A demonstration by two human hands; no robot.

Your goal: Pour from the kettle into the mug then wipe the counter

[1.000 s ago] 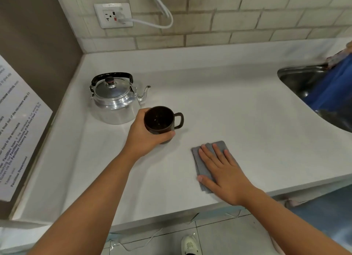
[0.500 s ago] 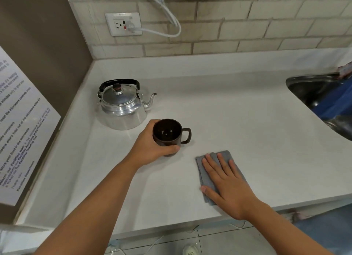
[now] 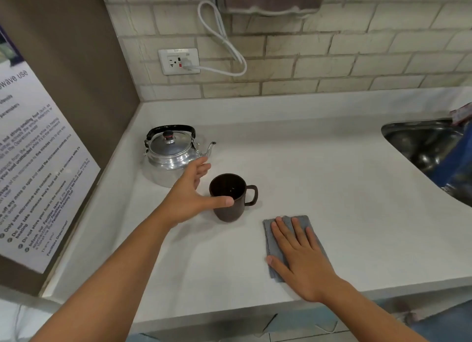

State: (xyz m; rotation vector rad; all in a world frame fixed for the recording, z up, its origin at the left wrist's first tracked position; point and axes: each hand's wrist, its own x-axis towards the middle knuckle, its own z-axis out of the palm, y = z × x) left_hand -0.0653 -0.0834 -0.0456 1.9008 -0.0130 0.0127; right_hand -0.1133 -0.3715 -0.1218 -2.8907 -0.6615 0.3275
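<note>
A shiny metal kettle with a black handle (image 3: 171, 155) stands on the white counter (image 3: 332, 178) at left. The left hand (image 3: 192, 194), fingers spread, partly surrounds the upright dark brown mug (image 3: 229, 197). The right hand (image 3: 301, 258) lies flat, fingers extended, on a folded grey cloth (image 3: 286, 224).

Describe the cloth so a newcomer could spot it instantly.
On the white counter, left of the steel sink, the right hand lies flat on a folded grey cloth near the front edge. It is the only soft, flat item there.
</note>
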